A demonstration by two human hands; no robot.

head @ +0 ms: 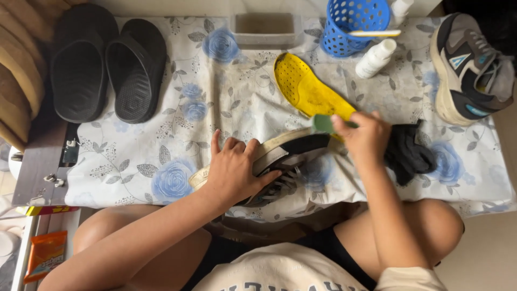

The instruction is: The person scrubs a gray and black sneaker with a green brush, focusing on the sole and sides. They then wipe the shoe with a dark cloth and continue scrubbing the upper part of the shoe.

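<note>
My left hand (234,170) presses down on a sneaker (293,153) that lies on its side on the floral cloth (161,145), sole edge facing away from me. My right hand (366,137) grips a small green brush (323,124) held against the sneaker's toe end. A yellow insole (307,89) lies just beyond the brush. A dark cloth (409,153) is bunched to the right of my right hand.
Two black slippers (107,64) sit at the far left. A blue perforated basket (355,24), a white bottle (375,58) and a grey tray (266,29) line the far edge. A second sneaker (468,67) rests at the right. An orange packet (46,256) lies lower left.
</note>
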